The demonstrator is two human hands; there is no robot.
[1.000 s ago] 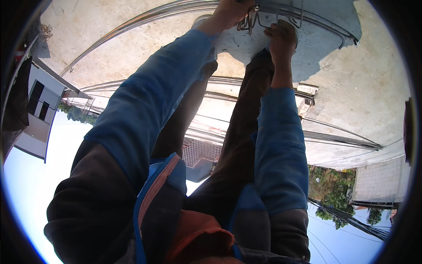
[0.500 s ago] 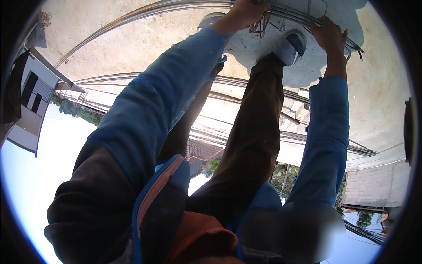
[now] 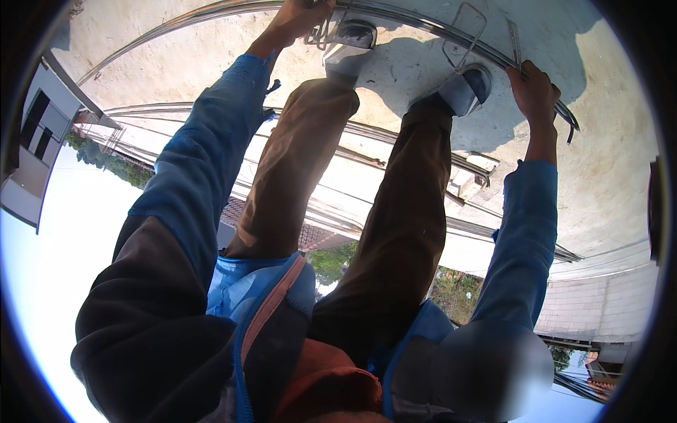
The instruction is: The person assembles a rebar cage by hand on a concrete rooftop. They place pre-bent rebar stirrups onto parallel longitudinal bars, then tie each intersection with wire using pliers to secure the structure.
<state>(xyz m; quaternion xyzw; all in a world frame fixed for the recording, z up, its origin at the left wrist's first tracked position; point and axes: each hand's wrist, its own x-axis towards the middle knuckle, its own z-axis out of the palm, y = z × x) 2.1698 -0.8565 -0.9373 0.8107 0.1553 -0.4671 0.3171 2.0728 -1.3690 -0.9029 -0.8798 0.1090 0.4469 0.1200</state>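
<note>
A bundle of long thin steel bars (image 3: 423,21) curves across the concrete floor (image 3: 211,63) at the top of the view. Rectangular wire stirrups (image 3: 469,32) sit around the bars. My right hand (image 3: 532,92) is closed around the bars near their right end. At the top edge, my left hand (image 3: 300,17) grips the bars beside another stirrup (image 3: 317,34); its fingers are partly cut off by the frame. Both blue sleeves reach down past my brown trouser legs. My grey shoes (image 3: 349,49) (image 3: 465,88) stand just behind the bars, between the two hands.
More long steel bars (image 3: 176,113) lie across the slab nearer its edge. Beyond the slab edge are a tiled roof (image 3: 310,236), trees (image 3: 451,289) and a block wall (image 3: 585,303). A white building (image 3: 28,162) stands at the left.
My right hand has slid rightward along the bars, away from the left hand. My feet have spread apart. The left hand has stayed at its spot on the bars.
</note>
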